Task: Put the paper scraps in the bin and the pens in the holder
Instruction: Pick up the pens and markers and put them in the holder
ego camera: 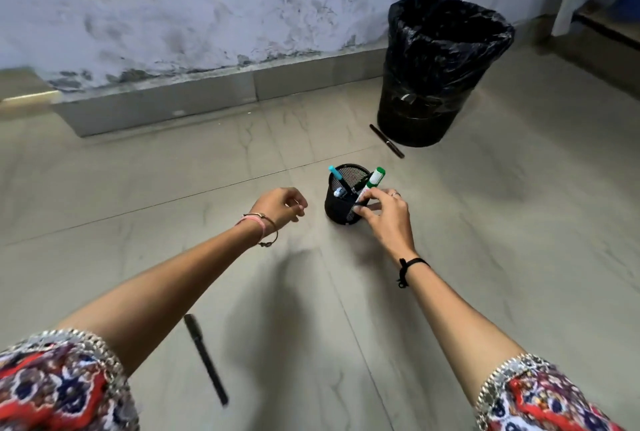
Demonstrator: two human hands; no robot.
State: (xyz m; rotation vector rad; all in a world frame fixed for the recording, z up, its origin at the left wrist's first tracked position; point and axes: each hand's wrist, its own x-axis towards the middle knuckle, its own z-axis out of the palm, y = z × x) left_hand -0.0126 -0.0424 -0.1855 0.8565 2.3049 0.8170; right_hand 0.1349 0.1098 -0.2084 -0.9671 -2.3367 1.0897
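Observation:
A black mesh pen holder stands on the floor tiles in the middle. Inside it are a teal-capped pen and other pens. My right hand grips a green-capped white marker that leans in the holder's right side. My left hand hovers just left of the holder, fingers curled with nothing in them. A black pen lies on the floor beside the bin. Another black pen lies near my left forearm. The black-lined bin stands at the back right. No paper scraps show.
A low stone ledge with a worn blue-white wall above it runs along the back left. A doorway step sits at the far right. Grey floor tiles surround the holder.

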